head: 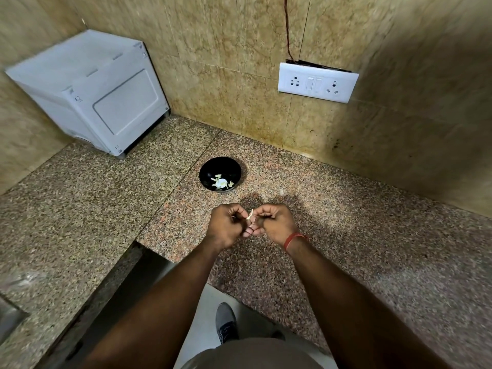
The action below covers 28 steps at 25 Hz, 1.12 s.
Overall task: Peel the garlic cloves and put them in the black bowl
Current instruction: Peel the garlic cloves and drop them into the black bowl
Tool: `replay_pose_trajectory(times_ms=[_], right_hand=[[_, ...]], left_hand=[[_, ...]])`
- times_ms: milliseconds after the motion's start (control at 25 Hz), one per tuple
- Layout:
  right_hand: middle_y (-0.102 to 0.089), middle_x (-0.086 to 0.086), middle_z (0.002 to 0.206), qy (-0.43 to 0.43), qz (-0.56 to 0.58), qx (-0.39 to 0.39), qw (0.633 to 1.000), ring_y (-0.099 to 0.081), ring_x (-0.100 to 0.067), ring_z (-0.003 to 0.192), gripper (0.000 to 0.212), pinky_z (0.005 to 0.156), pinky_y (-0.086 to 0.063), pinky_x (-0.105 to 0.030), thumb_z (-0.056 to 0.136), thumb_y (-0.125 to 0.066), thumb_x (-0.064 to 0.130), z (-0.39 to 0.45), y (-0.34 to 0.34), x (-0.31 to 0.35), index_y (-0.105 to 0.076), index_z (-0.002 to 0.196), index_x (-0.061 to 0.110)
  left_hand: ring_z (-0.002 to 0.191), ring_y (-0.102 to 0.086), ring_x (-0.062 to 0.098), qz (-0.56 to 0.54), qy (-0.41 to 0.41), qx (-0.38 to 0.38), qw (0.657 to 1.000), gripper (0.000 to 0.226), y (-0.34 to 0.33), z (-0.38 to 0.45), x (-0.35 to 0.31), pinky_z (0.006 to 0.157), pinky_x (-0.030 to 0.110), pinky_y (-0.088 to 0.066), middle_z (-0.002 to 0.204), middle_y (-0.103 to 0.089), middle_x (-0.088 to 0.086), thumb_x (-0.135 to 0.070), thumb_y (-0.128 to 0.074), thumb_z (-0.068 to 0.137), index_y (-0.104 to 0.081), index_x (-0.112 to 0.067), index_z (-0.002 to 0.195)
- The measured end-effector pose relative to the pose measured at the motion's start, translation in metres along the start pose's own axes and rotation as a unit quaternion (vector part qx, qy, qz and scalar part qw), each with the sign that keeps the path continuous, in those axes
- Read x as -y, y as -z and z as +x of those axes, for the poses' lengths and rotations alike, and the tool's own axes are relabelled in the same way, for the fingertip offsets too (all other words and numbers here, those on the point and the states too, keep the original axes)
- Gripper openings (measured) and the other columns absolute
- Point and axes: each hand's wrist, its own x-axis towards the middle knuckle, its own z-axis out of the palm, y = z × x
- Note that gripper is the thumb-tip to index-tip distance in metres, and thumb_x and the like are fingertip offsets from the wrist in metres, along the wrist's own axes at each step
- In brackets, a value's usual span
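Garlic clove (250,214) pinched between left hand (226,226) and right hand (274,222), black bowl (220,178) just beyond on open granite counter (346,235) near its front edge.

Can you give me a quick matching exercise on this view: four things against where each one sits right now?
Things:
1. black bowl
2. garlic clove
3. white appliance
4. switch plate

Places:
A. on the tiled wall
B. pinched between both hands
C. far left corner of the counter
D. on the counter beyond the hands, peeled pieces inside

Pairs: 1-D, 2-B, 3-C, 4-A
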Motion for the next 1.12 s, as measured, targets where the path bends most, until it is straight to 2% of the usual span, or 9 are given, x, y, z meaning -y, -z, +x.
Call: replay_pose_trajectory(times_ms=[80,120,280,400,520,680,880,1000,1120], right_hand=[[-0.077,-0.016,0.090,-0.007,0.006,-0.008,1.000,-0.077,-0.030,0.078,0.015,0.070,-0.065,-0.040,0.090,-0.069,-0.008,0.002,-0.002,-0.001,-0.074,0.101,0.001],[-0.077,-0.016,0.090,-0.010,0.010,-0.013,1.000,-0.077,-0.031,0.077,0.015,0.070,-0.065,-0.040,0.090,-0.069,-0.008,0.003,-0.003,-0.002,-0.074,0.100,0.001],[-0.077,-0.015,0.089,-0.012,0.016,-0.024,0.999,-0.077,-0.031,0.076,0.014,0.067,-0.064,-0.039,0.089,-0.072,-0.007,0.006,-0.006,-0.004,-0.075,0.098,0.003],[-0.077,-0.014,0.089,-0.018,0.022,-0.023,0.999,-0.077,-0.030,0.078,0.016,0.067,-0.064,-0.040,0.088,-0.071,-0.008,0.006,-0.009,-0.005,-0.076,0.097,0.005],[-0.077,-0.015,0.092,-0.019,0.023,-0.015,0.999,-0.077,-0.031,0.080,0.017,0.071,-0.065,-0.047,0.089,-0.069,-0.009,0.008,-0.011,-0.006,-0.075,0.096,0.006],[-0.074,-0.013,0.096,-0.016,0.007,-0.012,1.000,-0.076,-0.028,0.084,0.019,0.073,-0.065,-0.044,0.093,-0.063,-0.009,0.008,-0.012,-0.004,-0.072,0.096,0.008],[-0.074,-0.013,0.100,-0.015,0.010,-0.023,1.000,-0.075,-0.030,0.087,0.016,0.075,-0.064,-0.049,0.094,-0.063,-0.007,0.012,-0.012,-0.007,-0.071,0.099,0.006],[-0.072,-0.011,0.102,-0.023,0.021,-0.028,0.999,-0.073,-0.023,0.085,0.015,0.071,-0.065,-0.039,0.094,-0.062,-0.006,0.012,-0.012,-0.007,-0.071,0.099,0.005],[-0.071,-0.012,0.101,-0.045,0.035,-0.037,0.998,-0.071,-0.025,0.087,0.019,0.075,-0.064,-0.046,0.091,-0.061,-0.008,0.017,-0.013,-0.018,-0.071,0.093,0.008]], left_hand=[[0.074,-0.068,0.030,0.000,-0.006,-0.007,1.000,0.009,0.000,-0.001,0.000,0.057,0.027,-0.060,0.084,-0.071,0.019,0.016,-0.065,0.087,-0.067,0.007,0.088],[0.074,-0.068,0.032,0.007,-0.009,-0.011,1.000,0.013,0.001,0.000,0.002,0.058,0.030,-0.061,0.083,-0.071,0.017,0.016,-0.066,0.086,-0.068,0.003,0.086],[0.074,-0.068,0.036,0.023,-0.024,-0.011,0.999,0.023,0.004,0.005,0.013,0.078,0.060,-0.060,0.080,-0.073,0.013,0.011,-0.072,0.081,-0.071,-0.012,0.076],[0.074,-0.067,0.020,0.030,-0.043,-0.021,0.998,0.028,0.005,0.004,0.014,0.078,0.052,-0.062,0.078,-0.075,0.003,0.011,-0.075,0.079,-0.072,-0.017,0.074],[0.072,-0.067,0.016,0.022,-0.049,-0.025,0.998,0.032,0.007,0.005,0.017,0.076,0.043,-0.061,0.077,-0.075,0.002,0.011,-0.076,0.078,-0.072,-0.021,0.073],[0.076,-0.068,0.022,-0.003,-0.033,-0.011,0.999,0.029,0.007,0.009,0.017,0.078,0.048,-0.061,0.080,-0.075,0.008,0.011,-0.077,0.078,-0.073,-0.018,0.074],[0.074,-0.074,0.041,-0.072,0.023,-0.014,0.997,0.017,0.007,0.011,0.014,0.066,0.045,-0.064,0.083,-0.074,0.021,0.008,-0.072,0.088,-0.071,-0.009,0.085],[0.072,-0.074,0.038,-0.143,0.086,-0.039,0.985,0.011,0.003,0.010,0.013,0.060,0.039,-0.064,0.090,-0.073,0.028,0.011,-0.070,0.089,-0.067,0.005,0.097],[0.069,-0.073,0.036,-0.149,0.120,-0.061,0.980,0.012,-0.003,0.013,0.020,0.059,0.038,-0.064,0.090,-0.074,0.027,0.011,-0.068,0.090,-0.065,0.005,0.100]])
